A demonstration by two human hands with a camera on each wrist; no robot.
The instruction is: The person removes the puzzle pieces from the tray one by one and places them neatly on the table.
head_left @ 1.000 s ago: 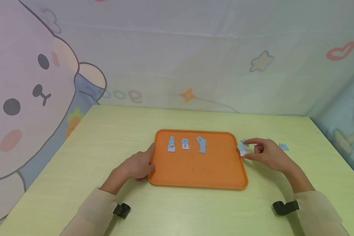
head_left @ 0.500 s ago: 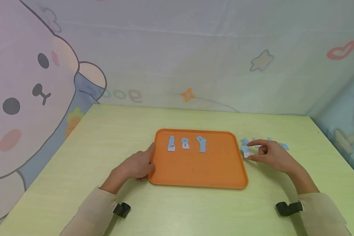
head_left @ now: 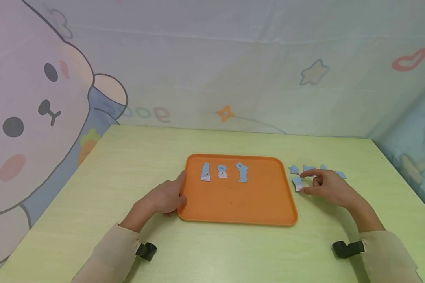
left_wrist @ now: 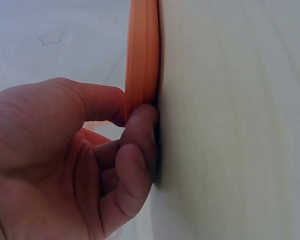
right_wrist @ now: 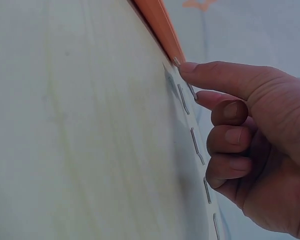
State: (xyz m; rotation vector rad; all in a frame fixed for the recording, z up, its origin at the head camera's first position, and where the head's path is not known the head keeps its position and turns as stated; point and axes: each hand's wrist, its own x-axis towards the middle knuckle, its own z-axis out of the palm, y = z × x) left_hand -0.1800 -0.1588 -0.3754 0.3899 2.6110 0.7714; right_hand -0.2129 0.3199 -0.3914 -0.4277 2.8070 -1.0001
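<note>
Left hand (head_left: 165, 196) pinched the orange tray (head_left: 258, 208) by its left edge, digits closed on it; steady holding looked right, no tugging. Three cut pieces (head_left: 222, 171) lay spaced along the tray's far half. Right hand (head_left: 326, 186) had a small blue-and-white piece (head_left: 297, 183) edgewise between two fingertips, spread about its width, just outside the tray's right rim. Piece looked thin, so I'd have gone light to avoid bowing it, lifted it clear of that raised rim if crossing, and set it flat. Four loose pieces (head_left: 294, 169) sat right of the tray, partly behind that hand; curled fingers risked brushing them.
</note>
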